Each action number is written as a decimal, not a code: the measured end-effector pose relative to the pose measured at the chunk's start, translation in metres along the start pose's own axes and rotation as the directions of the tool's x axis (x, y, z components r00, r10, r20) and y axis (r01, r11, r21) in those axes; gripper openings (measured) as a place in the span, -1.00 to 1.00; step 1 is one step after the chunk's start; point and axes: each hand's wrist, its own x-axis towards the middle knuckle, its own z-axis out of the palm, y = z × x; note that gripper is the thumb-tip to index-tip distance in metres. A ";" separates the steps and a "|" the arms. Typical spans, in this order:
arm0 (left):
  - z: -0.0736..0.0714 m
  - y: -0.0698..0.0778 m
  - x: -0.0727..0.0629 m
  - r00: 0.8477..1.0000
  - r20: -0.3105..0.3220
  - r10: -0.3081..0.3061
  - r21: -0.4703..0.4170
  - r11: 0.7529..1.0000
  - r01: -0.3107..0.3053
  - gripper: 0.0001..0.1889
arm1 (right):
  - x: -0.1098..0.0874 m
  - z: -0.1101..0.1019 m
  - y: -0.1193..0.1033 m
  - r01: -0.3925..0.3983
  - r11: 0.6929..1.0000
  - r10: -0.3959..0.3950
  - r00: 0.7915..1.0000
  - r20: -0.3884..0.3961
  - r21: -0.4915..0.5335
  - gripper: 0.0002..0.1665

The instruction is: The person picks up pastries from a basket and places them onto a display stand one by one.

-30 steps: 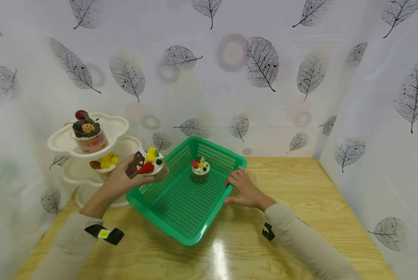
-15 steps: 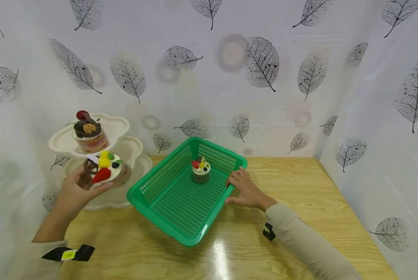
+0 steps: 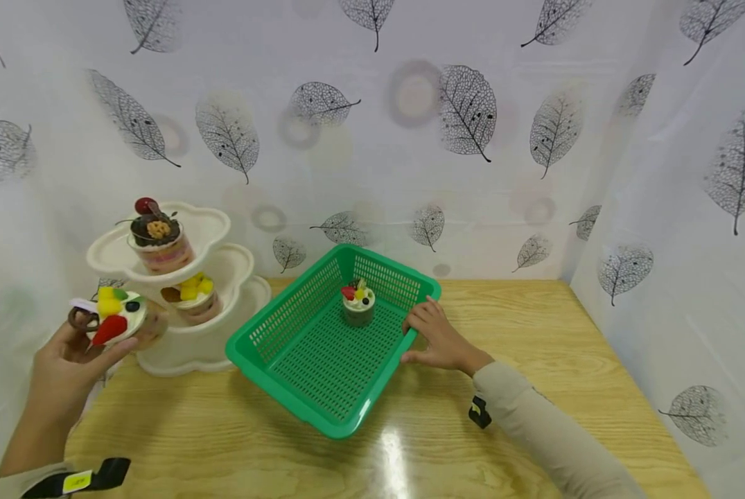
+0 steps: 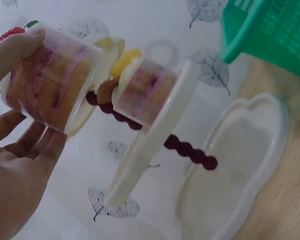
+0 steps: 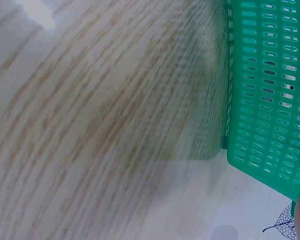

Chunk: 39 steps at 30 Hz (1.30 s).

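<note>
My left hand [image 3: 63, 378] grips a clear dessert cup [image 3: 150, 324] topped with cream, a strawberry, yellow fruit cubes and a chocolate ring. In the left wrist view the thumb and fingers clasp the side of this cup [image 4: 52, 82], which is tilted and shows layered cake. It is held in front of and left of a white three-tier stand [image 3: 107, 255]. On the right, my right hand [image 3: 437, 339] holds the rim of a green plastic basket [image 3: 278, 398], fingers curled over it. Inside the basket stands a smaller-looking fruit-topped dessert cup [image 3: 358, 315].
A chocolate-topped dessert cup [image 3: 162, 249] with a cherry stands on the top tier. Another, with yellow cubes [image 3: 199, 305], stands on the middle tier. The wooden table [image 3: 503, 430] is bordered by leaf-patterned curtains [image 3: 384, 173] at the back and sides.
My left hand has carried the dessert cup leftward, from above the basket's left edge, past the stand, to the stand's left side. My right hand and the basket stay in place.
</note>
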 end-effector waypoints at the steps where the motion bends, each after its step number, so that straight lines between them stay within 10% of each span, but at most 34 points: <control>1: -0.001 -0.001 0.000 0.999 -0.033 0.009 -0.005 1.000 -0.009 -0.58 | 0.000 0.000 0.000 0.001 1.000 -0.001 1.000 -0.001 -0.001 -0.04; 6: -0.001 -0.003 0.005 0.965 -0.261 -0.038 -0.015 0.999 0.036 -0.44 | 0.000 0.000 0.001 0.014 1.000 -0.014 1.000 -0.014 -0.005 -0.06; 13: 0.005 -0.006 0.019 0.830 -0.532 -0.167 -0.093 0.986 0.138 -0.31 | 0.000 0.000 0.002 0.010 1.000 -0.010 1.000 -0.012 -0.014 -0.06; 25: 0.014 -0.021 0.033 0.733 -0.647 -0.211 -0.049 0.970 0.236 -0.17 | 0.000 0.000 0.004 0.007 1.000 -0.007 1.000 -0.003 -0.009 -0.13; 31: 0.015 -0.028 0.037 0.703 -0.660 -0.265 -0.047 0.949 0.313 -0.07 | 0.000 0.000 0.002 0.004 1.000 -0.004 1.000 0.000 -0.005 -0.09; 39: 0.021 -0.030 0.044 0.727 -0.631 -0.270 -0.008 0.940 0.342 -0.16 | -0.001 0.001 0.002 0.007 1.000 -0.007 1.000 -0.008 -0.015 -0.05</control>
